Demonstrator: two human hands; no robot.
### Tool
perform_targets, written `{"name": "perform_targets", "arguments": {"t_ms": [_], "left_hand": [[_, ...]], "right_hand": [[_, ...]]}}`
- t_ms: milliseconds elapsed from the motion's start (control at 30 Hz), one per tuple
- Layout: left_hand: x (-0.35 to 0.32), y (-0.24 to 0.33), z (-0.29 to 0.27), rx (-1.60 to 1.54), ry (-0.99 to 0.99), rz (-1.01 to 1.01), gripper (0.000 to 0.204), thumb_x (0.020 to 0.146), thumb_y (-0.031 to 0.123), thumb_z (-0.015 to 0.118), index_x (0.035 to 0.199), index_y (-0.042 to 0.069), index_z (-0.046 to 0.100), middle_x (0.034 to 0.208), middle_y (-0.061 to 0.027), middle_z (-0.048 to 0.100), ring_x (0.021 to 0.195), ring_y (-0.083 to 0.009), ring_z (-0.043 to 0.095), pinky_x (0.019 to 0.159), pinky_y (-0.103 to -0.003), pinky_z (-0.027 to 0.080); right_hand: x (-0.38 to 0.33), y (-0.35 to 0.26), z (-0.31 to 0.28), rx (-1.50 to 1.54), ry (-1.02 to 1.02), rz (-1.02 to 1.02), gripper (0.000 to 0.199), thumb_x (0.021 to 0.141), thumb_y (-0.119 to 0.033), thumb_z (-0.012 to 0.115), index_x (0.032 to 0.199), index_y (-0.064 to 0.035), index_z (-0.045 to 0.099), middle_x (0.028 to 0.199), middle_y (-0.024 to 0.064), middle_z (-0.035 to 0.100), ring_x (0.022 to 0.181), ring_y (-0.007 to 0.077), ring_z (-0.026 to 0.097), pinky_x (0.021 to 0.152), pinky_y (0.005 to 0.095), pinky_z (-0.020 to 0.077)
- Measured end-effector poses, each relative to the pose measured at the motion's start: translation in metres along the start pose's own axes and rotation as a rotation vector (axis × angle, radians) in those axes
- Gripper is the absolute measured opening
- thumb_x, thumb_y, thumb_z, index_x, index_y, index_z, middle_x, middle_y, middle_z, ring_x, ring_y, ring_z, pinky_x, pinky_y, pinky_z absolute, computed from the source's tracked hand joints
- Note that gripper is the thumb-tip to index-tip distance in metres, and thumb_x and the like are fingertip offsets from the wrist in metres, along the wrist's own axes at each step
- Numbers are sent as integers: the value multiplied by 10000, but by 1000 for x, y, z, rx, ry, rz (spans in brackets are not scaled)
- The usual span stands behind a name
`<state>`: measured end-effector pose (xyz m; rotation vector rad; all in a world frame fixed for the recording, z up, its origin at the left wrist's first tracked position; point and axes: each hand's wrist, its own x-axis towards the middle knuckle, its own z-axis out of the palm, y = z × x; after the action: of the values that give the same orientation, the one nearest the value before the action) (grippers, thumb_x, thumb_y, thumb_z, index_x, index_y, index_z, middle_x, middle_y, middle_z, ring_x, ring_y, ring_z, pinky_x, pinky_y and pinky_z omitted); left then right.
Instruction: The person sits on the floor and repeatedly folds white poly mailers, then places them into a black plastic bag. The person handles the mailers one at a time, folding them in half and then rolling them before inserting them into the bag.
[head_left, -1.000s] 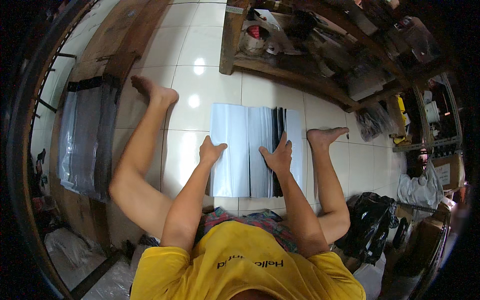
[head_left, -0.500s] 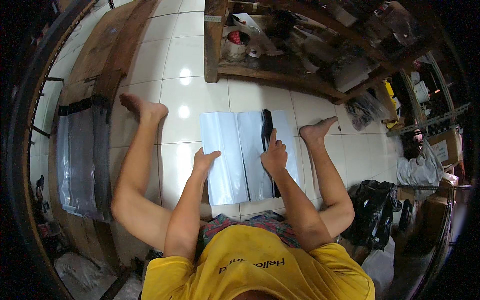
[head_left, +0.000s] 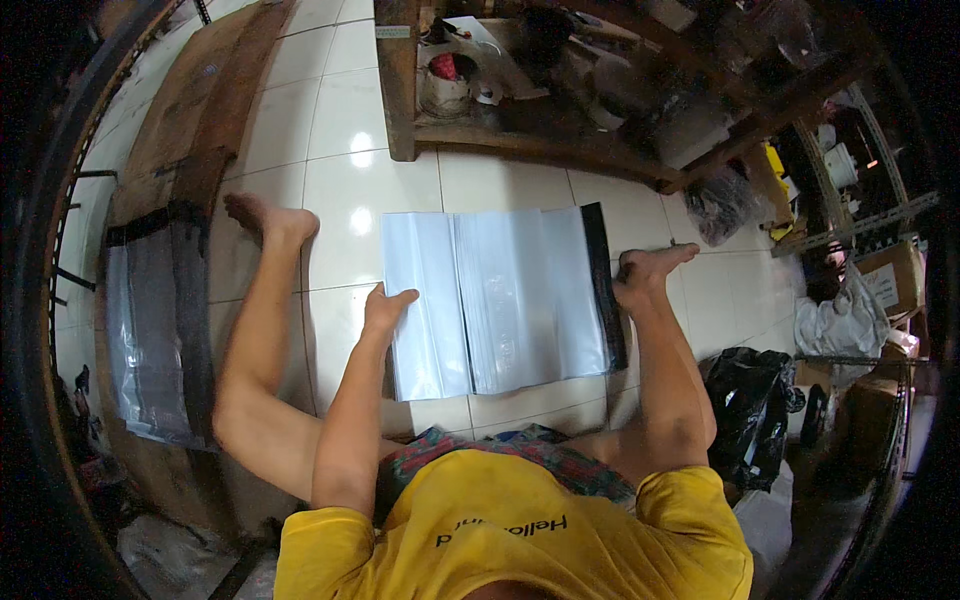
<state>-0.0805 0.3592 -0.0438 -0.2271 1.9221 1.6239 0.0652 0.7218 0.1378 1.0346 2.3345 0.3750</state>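
Note:
A stack of shiny white plastic mailing bags (head_left: 530, 300) lies spread on the floor between my legs. A fold line crosses it, and a black strip runs along its right edge. My left hand (head_left: 385, 308) grips the left edge, its thumb on top and its fingers out of sight beneath. My right hand (head_left: 630, 287) is at the black strip, close to my right foot. Its fingers are blurred and blend with the foot, so their grip is unclear.
On the left, grey plastic bags (head_left: 155, 330) with a black band rest on a wooden plank (head_left: 205, 100). A wooden shelf (head_left: 500, 140) stands ahead, holding a white pot (head_left: 445, 95). A black plastic bag (head_left: 750, 410) and a cardboard box (head_left: 893, 285) are at right.
My right hand has moved right from the middle of the stack to its right edge. The black-edged part, folded over before, now lies spread out to the right. My left hand keeps its grip.

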Motion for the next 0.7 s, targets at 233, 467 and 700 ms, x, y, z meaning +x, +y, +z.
{"name": "perform_targets", "arguments": {"t_ms": [233,467,700], "left_hand": [[-5,9,-2,16,-22,-49,497,807,102,778,1239,-66,599,1101,-183,708,904,-255,707,823,-358,573],[-1,4,3,22,-10,-20,463,804,126,779,1203,-56,632,1064,-161,721,899,-238,701,814,-351,559],[0,0,4,36,14,33,452,790,127,793,1179,-49,642,1056,-153,728,865,-225,706,787,-340,563]], "right_hand": [[24,-88,105,861,880,-324,567,835,-151,716,1349,3,531,1321,271,562,1232,437,514,1070,536,375],[-78,-209,88,656,248,-593,833,779,-212,743,1518,-81,380,1518,324,308,1302,472,415,1068,546,381],[-71,-216,100,467,317,-609,780,816,0,627,1524,-238,401,1499,285,332,1212,440,469,962,514,426]]}}
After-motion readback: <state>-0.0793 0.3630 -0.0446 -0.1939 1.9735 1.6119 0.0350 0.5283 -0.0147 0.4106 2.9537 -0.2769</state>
